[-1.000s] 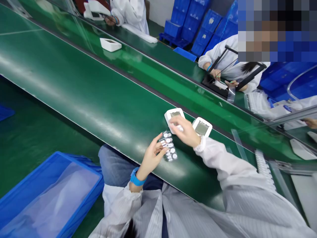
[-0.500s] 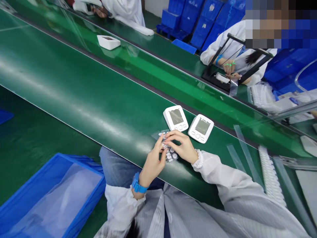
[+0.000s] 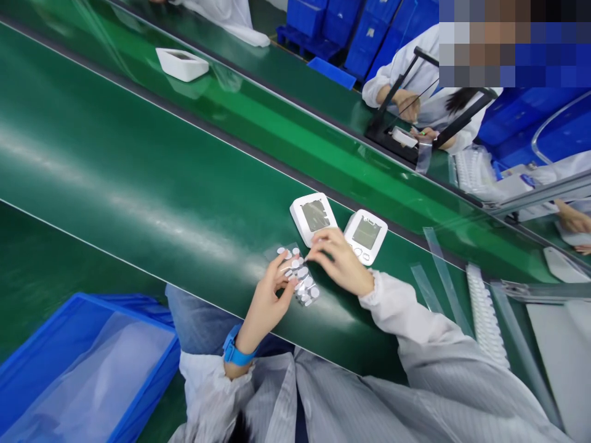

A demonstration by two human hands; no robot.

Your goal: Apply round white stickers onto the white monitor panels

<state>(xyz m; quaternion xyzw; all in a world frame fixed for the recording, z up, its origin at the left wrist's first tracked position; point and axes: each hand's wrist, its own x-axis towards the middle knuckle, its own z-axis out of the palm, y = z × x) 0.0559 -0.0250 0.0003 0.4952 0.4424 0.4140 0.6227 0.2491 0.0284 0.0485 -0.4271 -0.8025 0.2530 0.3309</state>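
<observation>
Pinching a clear sheet of white stickers (image 3: pixel 302 274) at its near-left edge, the person's left hand (image 3: pixel 270 292) came in from 8 o'clock, taking the sheet as the centre of the clock and 12 as straight away from the wearer. Its thumb and fingers were closed on that edge only, probably to steady the thin sheet while leaving most of the stickers uncovered, facing up. The right hand (image 3: pixel 344 264) hovered at 2 o'clock, thumb and fingertips drawn near each other just beside the sheet; whether they gripped a small sticker could not be told. Two white devices lay face up on the green work surface (image 3: pixel 184 172): the left device (image 3: pixel 314 212) at 12 o'clock, its lower part hidden by the right hand, and the right device (image 3: pixel 368 235) at 2 o'clock, beyond that hand. Set screen-up and close together, they seemed placed for easy reach and a plain view of their fronts. Clear strips (image 3: pixel 441 271) and a white ridged stack (image 3: pixel 487 314) lay well apart at 3 o'clock, apparently out of the working space. A blue crate (image 3: pixel 76 301) stood at 8 o'clock, below the table edge. Far off at 1 o'clock, behind a clear panel, was a co-worker's hand (image 3: pixel 406 104).
</observation>
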